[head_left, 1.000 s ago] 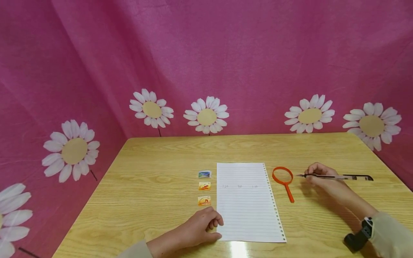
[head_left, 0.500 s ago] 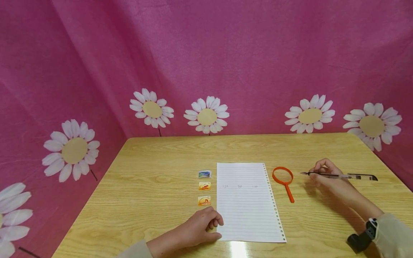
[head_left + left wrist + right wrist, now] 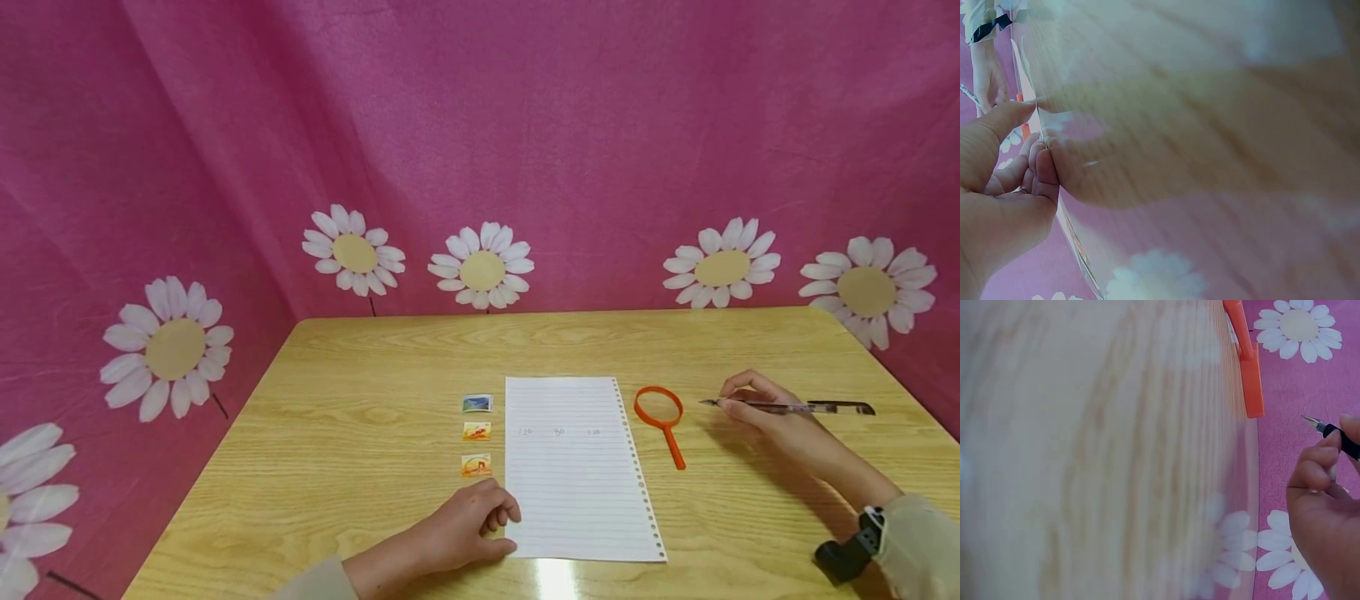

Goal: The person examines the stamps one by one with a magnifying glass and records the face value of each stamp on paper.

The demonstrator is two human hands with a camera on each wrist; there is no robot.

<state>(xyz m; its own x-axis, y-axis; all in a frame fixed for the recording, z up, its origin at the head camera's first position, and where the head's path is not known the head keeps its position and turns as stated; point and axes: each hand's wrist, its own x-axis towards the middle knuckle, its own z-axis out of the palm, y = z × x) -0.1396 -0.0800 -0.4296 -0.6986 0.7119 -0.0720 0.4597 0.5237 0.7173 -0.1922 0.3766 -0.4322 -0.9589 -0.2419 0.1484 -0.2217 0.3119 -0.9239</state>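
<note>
My right hand holds a pen between thumb and fingers, right of the magnifying glass. The metal tip points left, and in the right wrist view the pen is raised above the table surface. My left hand rests at the lower left edge of a lined paper sheet, its fingers loosely curled and its thumb tip at the edge. Faint handwritten numbers cross the sheet's upper part. Beside the sheet, three small stamps lie in a column: a blue one above two yellow-orange ones.
A red-orange magnifying glass lies just right of the sheet's punched edge. The wooden table reaches back to a pink curtain printed with white daisies. A black wrist strap is on the right forearm.
My right hand has drawn slightly to the right with the pen, farther from the magnifying glass. My left hand, the sheet and the stamps stay in place.
</note>
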